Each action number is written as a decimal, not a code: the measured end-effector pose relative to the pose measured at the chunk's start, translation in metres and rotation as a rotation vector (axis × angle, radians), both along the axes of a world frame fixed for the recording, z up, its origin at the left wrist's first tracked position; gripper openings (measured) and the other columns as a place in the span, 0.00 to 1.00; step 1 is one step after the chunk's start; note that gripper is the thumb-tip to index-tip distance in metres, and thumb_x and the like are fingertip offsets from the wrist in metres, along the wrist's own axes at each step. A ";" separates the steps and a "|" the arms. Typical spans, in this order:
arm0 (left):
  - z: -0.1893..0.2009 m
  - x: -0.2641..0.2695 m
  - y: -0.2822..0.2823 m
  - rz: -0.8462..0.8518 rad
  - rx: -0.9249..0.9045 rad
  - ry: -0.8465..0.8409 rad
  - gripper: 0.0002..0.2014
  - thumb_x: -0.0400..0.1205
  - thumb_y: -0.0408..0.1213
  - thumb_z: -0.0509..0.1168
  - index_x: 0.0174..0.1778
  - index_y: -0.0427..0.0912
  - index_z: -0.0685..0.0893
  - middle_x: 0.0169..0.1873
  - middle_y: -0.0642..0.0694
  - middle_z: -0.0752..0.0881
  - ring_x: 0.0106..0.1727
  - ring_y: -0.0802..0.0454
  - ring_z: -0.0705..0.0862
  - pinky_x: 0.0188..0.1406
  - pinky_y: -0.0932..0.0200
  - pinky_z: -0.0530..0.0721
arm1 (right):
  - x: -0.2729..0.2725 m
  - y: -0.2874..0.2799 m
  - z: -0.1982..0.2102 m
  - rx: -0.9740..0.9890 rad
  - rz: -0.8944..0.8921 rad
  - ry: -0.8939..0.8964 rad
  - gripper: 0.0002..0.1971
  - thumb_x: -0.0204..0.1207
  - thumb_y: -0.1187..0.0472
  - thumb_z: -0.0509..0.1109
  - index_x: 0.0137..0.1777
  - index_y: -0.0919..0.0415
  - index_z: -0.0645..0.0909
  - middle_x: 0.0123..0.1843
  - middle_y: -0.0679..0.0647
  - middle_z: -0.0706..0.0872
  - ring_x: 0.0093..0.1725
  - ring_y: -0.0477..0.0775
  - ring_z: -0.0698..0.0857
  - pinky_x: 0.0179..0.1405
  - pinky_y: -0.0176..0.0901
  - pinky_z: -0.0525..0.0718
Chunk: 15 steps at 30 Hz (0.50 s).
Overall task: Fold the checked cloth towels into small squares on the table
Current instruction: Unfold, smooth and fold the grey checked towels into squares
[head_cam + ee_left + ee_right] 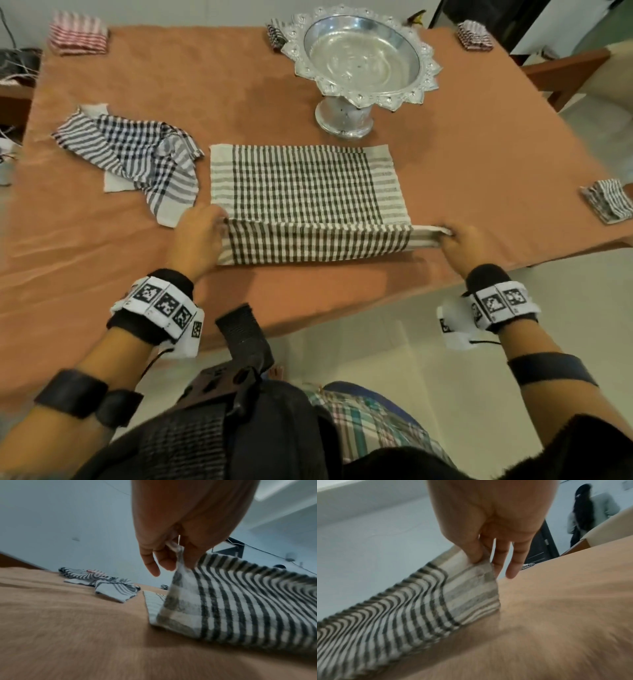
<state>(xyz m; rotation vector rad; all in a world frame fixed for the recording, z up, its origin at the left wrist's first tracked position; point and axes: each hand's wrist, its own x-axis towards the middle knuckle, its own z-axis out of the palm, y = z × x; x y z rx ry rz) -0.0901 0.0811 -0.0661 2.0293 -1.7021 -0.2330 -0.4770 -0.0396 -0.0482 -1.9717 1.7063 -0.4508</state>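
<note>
A grey-and-white checked towel [301, 185] lies spread on the orange-brown table [171, 85], its near edge raised and turned over toward the far side. My left hand [200, 236] pinches the towel's near left corner [178, 555] between thumb and fingers. My right hand [462, 243] pinches the near right corner [481, 566], with two fingers pointing down beside it. The lifted strip of towel [318, 243] stretches between both hands. A crumpled blue-and-white checked towel [137, 154] lies to the left, also seen as a heap [102, 582] in the left wrist view.
A silver pedestal bowl [363, 61] stands just beyond the towel. Folded towel squares sit at the far left corner [78, 32], behind the bowl [275, 32], at the far right [474, 34] and at the right edge [608, 200]. A person [589, 513] stands beyond the table.
</note>
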 end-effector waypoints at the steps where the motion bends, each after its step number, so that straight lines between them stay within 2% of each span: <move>1: 0.004 0.007 -0.008 0.073 -0.014 0.083 0.06 0.79 0.24 0.62 0.50 0.28 0.81 0.46 0.29 0.82 0.50 0.33 0.79 0.47 0.47 0.73 | -0.001 -0.012 0.002 0.008 -0.016 -0.046 0.10 0.75 0.74 0.63 0.49 0.64 0.84 0.44 0.62 0.86 0.45 0.59 0.81 0.48 0.50 0.77; 3: 0.011 0.023 -0.025 0.196 -0.015 0.268 0.08 0.81 0.30 0.62 0.52 0.30 0.80 0.46 0.32 0.82 0.49 0.37 0.79 0.47 0.51 0.72 | 0.003 -0.036 0.005 0.052 -0.097 -0.189 0.13 0.75 0.73 0.65 0.40 0.52 0.78 0.37 0.53 0.83 0.39 0.55 0.81 0.46 0.51 0.80; 5: 0.012 0.036 -0.045 0.280 0.000 0.410 0.06 0.82 0.34 0.61 0.49 0.34 0.78 0.42 0.37 0.80 0.44 0.43 0.77 0.44 0.53 0.72 | 0.013 -0.060 0.004 0.138 -0.203 -0.391 0.15 0.78 0.71 0.62 0.35 0.52 0.73 0.33 0.51 0.79 0.31 0.46 0.81 0.38 0.42 0.83; 6: 0.012 0.040 -0.056 0.315 0.010 0.460 0.05 0.83 0.35 0.61 0.46 0.36 0.77 0.39 0.39 0.79 0.43 0.46 0.76 0.43 0.52 0.72 | 0.020 -0.072 0.004 0.170 -0.238 -0.459 0.15 0.79 0.70 0.61 0.34 0.54 0.72 0.32 0.51 0.78 0.30 0.44 0.81 0.34 0.40 0.83; 9: 0.011 0.047 -0.094 0.376 0.044 0.542 0.08 0.84 0.36 0.57 0.39 0.41 0.70 0.30 0.47 0.71 0.38 0.47 0.72 0.37 0.51 0.71 | 0.042 -0.116 -0.005 0.257 -0.312 -0.494 0.15 0.79 0.69 0.58 0.32 0.55 0.71 0.29 0.52 0.77 0.26 0.47 0.78 0.23 0.38 0.80; 11: 0.011 0.049 -0.118 0.427 0.085 0.534 0.07 0.85 0.35 0.55 0.42 0.38 0.69 0.28 0.48 0.68 0.33 0.46 0.69 0.33 0.54 0.69 | 0.058 -0.147 -0.018 0.279 -0.354 -0.432 0.15 0.77 0.69 0.57 0.30 0.55 0.69 0.27 0.53 0.74 0.24 0.50 0.75 0.19 0.38 0.76; 13: 0.009 0.053 -0.141 0.474 0.136 0.496 0.05 0.85 0.33 0.55 0.47 0.34 0.72 0.30 0.43 0.71 0.36 0.37 0.74 0.36 0.48 0.73 | 0.074 -0.176 -0.029 0.286 -0.355 -0.363 0.12 0.77 0.67 0.56 0.32 0.57 0.71 0.30 0.56 0.75 0.30 0.56 0.77 0.26 0.45 0.76; 15: 0.005 0.060 -0.159 0.516 0.230 0.431 0.11 0.85 0.33 0.55 0.58 0.29 0.74 0.44 0.29 0.80 0.52 0.30 0.79 0.49 0.41 0.77 | 0.085 -0.199 -0.041 0.265 -0.326 -0.221 0.11 0.78 0.66 0.56 0.41 0.64 0.80 0.39 0.61 0.80 0.41 0.59 0.80 0.41 0.51 0.80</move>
